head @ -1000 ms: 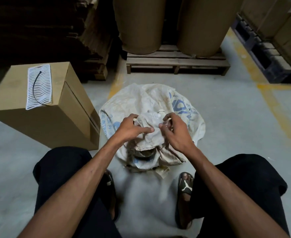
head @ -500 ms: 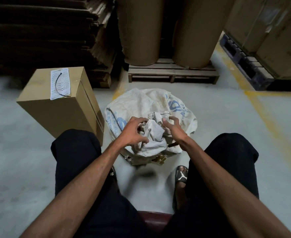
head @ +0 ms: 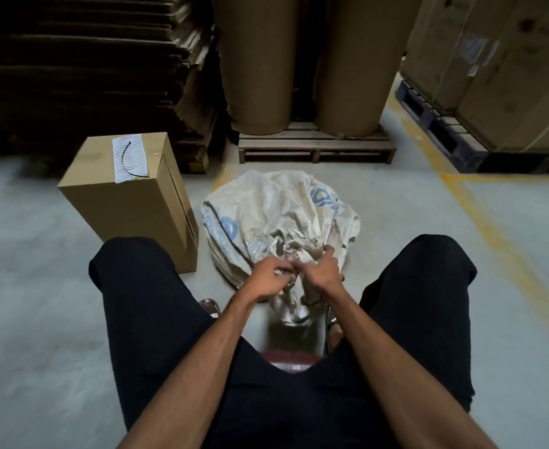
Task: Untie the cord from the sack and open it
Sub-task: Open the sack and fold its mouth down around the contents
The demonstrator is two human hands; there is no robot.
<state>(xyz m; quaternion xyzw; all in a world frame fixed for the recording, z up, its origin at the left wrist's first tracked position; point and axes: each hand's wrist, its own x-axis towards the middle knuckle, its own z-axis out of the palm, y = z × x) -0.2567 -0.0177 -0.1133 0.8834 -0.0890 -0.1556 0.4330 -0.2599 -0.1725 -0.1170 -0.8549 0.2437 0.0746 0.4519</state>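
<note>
— Fingers first: are yours pinching anything?

— Fingertips [head: 291, 261] of both your hands are curling in and meeting at the gathered neck [head: 294, 254] of the sack [head: 266, 205]. Your left hand [head: 268, 280] is pinching a fold of cloth there; your right hand [head: 323, 272] is gripping the bunched fabric just beside it, forefinger reaching forward. The cord itself is hiding under your fingers, so I cannot tell which hand is on it.

— And where is the sack sitting?

— It is lying slumped on the concrete floor [head: 40, 286] between your knees, neck pulled toward you, with the cardboard box [head: 127, 202] just beside it on your left and the pallet [head: 315, 147] beyond.

— What am I risking?

— Probably you are still working the knot loose. If you are tugging on cloth and not on the free end, you could be tightening it. Pulling hard could also be dragging the light sack along the floor, or tearing the worn weave.
</note>
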